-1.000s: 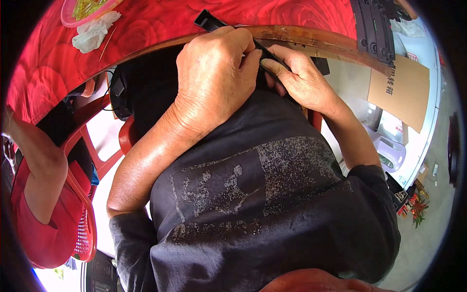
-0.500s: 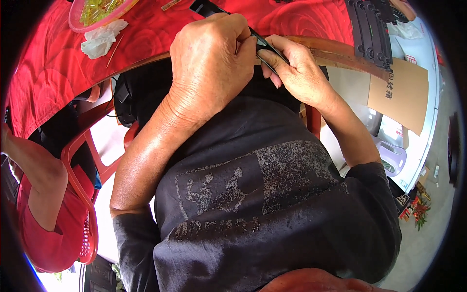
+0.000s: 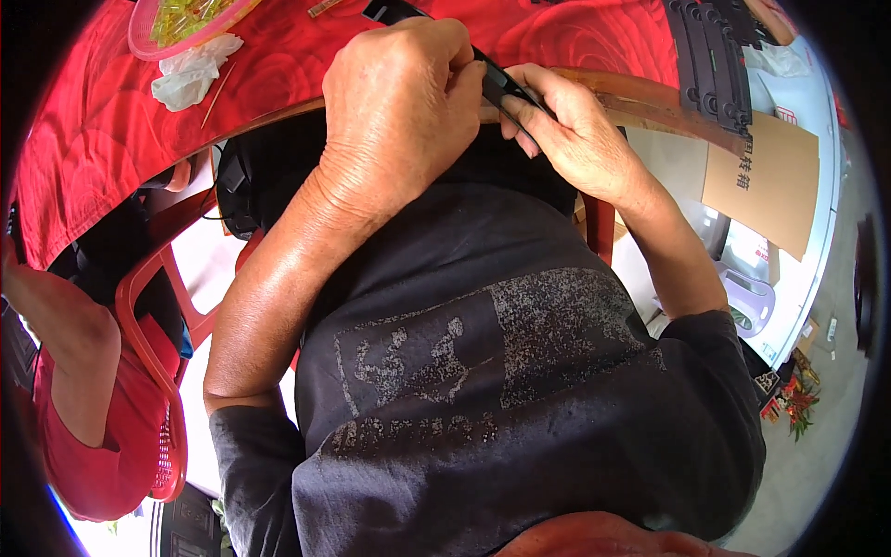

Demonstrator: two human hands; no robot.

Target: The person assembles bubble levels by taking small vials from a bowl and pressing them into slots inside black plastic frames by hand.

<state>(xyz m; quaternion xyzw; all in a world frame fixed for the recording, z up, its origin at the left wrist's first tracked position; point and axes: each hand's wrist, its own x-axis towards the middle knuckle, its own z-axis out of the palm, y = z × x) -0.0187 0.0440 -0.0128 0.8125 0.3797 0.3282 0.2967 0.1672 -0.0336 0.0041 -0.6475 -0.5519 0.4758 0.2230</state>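
A long, narrow black plastic strip (image 3: 498, 84) slants over the table's near edge, running from upper left to lower right. My left hand (image 3: 399, 107) is closed at its middle, thumb pressed to the bent forefinger; the back of the hand hides part of the strip. The far end pokes out beyond the knuckles. With thumb on top and fingers beneath, my right hand (image 3: 577, 132) grips the strip's lower right end. Whether a smaller piece sits inside my left fingers is hidden.
Several black plastic strips (image 3: 713, 70) lie side by side at the table's right. A pink basket (image 3: 141, 37) with yellow pieces and a crumpled white tissue (image 3: 190, 79) are at the left. A cardboard sheet (image 3: 766, 186) is right. Someone's arm (image 3: 79, 343) shows beside a red chair (image 3: 162, 371).
The right end of the strip has turned slightly between my hands, showing more of its face. My right hand has shifted a little to the right. Both hands keep their hold.
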